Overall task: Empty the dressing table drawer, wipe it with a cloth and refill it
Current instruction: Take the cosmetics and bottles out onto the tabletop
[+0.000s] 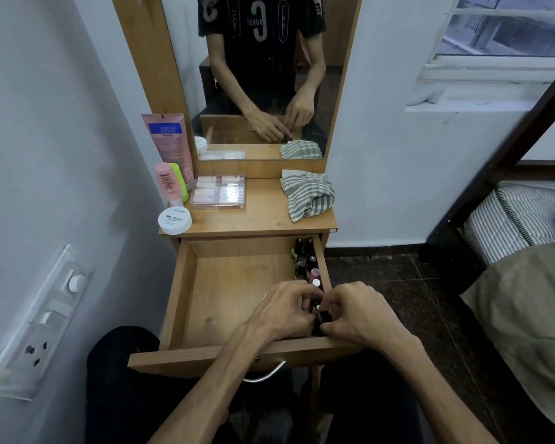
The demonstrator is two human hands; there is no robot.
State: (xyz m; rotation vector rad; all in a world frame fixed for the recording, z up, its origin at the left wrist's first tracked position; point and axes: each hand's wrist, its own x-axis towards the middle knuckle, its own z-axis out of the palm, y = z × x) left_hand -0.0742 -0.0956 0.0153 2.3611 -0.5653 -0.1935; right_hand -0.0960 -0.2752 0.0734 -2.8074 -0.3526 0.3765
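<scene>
The wooden drawer (231,293) of the dressing table stands pulled out, its floor mostly bare. Several small nail polish bottles (305,257) stand in a row along its right wall. My left hand (285,310) and my right hand (356,310) meet over the drawer's near right corner, fingers closed around small dark bottles (321,312) there. A green-and-white striped cloth (308,193) lies crumpled on the table top at the right, apart from both hands.
On the table top (260,216) at the left stand a white nail polish remover tub (174,220), a pink bottle (167,184), a pink tube (167,139) and a clear plastic box (218,191). A mirror (260,75) rises behind. A bed (519,251) stands at the right.
</scene>
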